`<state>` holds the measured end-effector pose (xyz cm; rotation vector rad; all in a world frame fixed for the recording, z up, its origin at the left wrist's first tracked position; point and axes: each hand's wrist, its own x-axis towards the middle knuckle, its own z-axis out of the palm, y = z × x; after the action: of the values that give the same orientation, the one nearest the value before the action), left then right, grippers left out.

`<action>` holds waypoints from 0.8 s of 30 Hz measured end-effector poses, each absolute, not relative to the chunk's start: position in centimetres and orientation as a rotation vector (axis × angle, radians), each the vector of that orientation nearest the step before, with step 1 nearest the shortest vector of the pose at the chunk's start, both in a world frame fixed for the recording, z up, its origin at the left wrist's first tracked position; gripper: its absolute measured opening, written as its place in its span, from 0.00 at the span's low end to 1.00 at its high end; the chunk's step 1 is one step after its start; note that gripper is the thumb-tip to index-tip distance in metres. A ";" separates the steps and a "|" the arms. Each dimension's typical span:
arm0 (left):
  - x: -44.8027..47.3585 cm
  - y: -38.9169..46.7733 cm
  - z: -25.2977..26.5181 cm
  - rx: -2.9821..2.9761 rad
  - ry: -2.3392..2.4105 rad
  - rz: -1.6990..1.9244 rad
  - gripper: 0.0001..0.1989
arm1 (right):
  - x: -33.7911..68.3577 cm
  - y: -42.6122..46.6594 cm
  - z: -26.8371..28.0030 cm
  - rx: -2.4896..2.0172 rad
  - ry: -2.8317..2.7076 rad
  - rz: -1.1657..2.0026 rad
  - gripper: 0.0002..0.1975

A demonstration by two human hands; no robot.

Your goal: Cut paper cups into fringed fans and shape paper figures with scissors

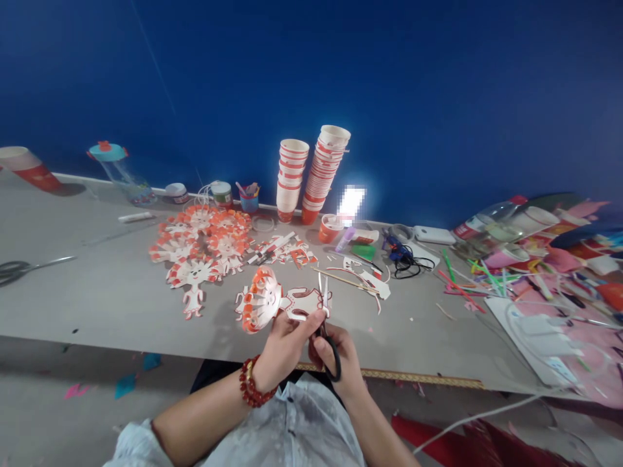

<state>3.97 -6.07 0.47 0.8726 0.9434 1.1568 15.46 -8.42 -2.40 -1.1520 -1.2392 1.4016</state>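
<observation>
My left hand (287, 344) is closed on a paper doll (302, 301) with a curled orange-and-white head and a white body edged in dark red. My right hand (343, 360) grips the black handles of a pair of scissors (323, 293). The blades point away from me, parted, beside the lower end of the doll's body near my left fingertips. To the left on the table lies a pile of similar orange-and-white paper dolls (209, 233). Cut paper scraps (296, 251) are scattered just beyond my hands.
Two tall stacks of paper cups (292, 181) stand at the back by the blue wall. Other scissors (34, 267) lie far left. A coil of black cable (409, 258) sits right of centre. Bottles, straws and pink paper (579, 331) crowd the table's right end.
</observation>
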 end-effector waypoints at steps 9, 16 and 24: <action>4.0 -6.3 -0.7 0.851 0.959 1.166 0.15 | 15.6 -8.3 -2.5 -1.154 -1.287 1.361 0.29; 2.4 -6.7 -1.3 1.164 0.851 1.037 0.13 | 16.6 -8.1 -2.2 -1.174 -1.382 1.304 0.28; -2.1 -8.4 1.4 1.845 0.807 0.557 0.12 | 18.8 -8.0 -1.9 -1.277 -1.493 1.333 0.26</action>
<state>-2.11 -8.40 1.44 1.8449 0.8065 0.5565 18.85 -7.97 -1.94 -1.2765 -1.4930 1.3334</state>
